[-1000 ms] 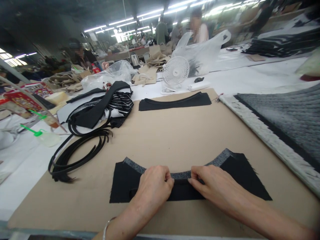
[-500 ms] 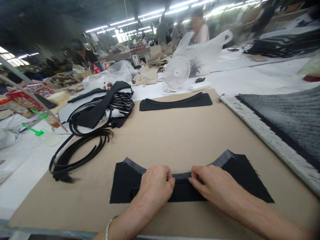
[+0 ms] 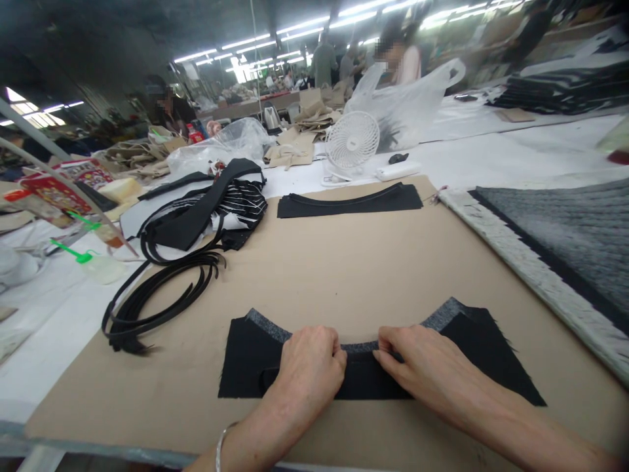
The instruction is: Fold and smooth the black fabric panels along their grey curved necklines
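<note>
Cloth [image 3: 366, 383], black with a gray curved edge, lies at six o'clock on brown paper [image 3: 314, 269]. My left hand [image 3: 313, 364] and right hand [image 3: 420, 360] pinch it near the middle of that edge, fingers squeezed close together on the cloth. From there, another black piece [image 3: 350, 202] sits at twelve o'clock, curly black strips [image 3: 130, 319] at ten, and bumpy gray cloth [image 3: 565, 229] at two.
</note>
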A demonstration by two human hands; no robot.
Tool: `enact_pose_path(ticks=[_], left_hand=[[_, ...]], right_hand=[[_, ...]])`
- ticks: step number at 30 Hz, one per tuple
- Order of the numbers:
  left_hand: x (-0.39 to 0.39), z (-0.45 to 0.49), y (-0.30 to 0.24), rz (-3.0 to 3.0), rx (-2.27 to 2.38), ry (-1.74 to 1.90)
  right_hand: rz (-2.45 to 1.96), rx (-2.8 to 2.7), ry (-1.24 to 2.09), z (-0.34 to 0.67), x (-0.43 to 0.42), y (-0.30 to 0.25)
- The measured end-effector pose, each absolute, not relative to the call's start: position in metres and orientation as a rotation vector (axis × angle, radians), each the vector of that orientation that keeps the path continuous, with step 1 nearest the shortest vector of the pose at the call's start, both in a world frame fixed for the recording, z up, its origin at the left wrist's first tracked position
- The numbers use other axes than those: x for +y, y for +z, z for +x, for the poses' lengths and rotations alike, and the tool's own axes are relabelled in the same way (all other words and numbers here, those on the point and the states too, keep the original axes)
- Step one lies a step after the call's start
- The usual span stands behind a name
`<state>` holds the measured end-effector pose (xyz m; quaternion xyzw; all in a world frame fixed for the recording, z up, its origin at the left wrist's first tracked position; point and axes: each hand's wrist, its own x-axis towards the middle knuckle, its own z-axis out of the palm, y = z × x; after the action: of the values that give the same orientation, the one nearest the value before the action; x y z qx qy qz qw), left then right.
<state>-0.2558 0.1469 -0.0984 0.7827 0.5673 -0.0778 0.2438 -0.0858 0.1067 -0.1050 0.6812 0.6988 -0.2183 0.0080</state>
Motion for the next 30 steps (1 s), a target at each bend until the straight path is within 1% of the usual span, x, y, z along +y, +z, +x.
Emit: enact_pose_path(ticks=[6, 13, 19, 30], left_hand=[[0.1497, -0.2541, -0.0981, 2.135, 1.539, -0.233], [0.1496, -0.255, -0.1005, 2.13, 1.548, -0.224], [0.1478, -0.2539, -0.0988, 2.153, 1.563, -0.208], [0.1465, -0.2556, -0.1025, 2.187, 1.558, -0.181]], right_hand=[[2.111, 2.191, -0.709, -0.0833, 0.1106, -0.1022], [2.073, 2.21, -0.678, -0.0836, 0.1119, -0.1026], [2.02, 2.205, -0.57, -0.0867, 0.1113, -0.1019], [2.015, 2.203, -0.569, -0.0855, 0.1078, -0.1032]])
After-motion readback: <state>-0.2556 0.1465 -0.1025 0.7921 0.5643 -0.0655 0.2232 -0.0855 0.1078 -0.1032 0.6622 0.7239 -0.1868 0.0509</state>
